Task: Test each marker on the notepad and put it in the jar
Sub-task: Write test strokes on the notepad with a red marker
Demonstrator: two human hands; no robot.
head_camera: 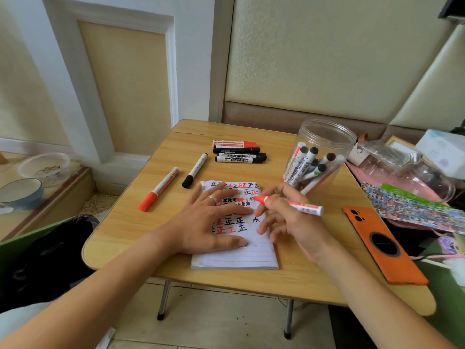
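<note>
A lined notepad (241, 255) covered in red and black test marks lies in the middle of the small wooden table (130, 222). My left hand (208, 220) presses flat on it, fingers straight. My right hand (286, 220) grips an uncapped red marker (299, 205), its tip over the upper part of the page. A clear plastic jar (324, 152) at the right holds several markers. On the table lie a red-capped marker (158, 190), a black-capped marker (195, 170) and a stack of markers (237, 151) behind the pad.
An orange phone (385, 245) lies at the table's right edge. Clutter of bags and printed paper (412, 205) sits beyond it. A bowl (21, 192) and a plastic container (45, 167) stand on a low ledge at left. A black bag (50, 248) is beside the table.
</note>
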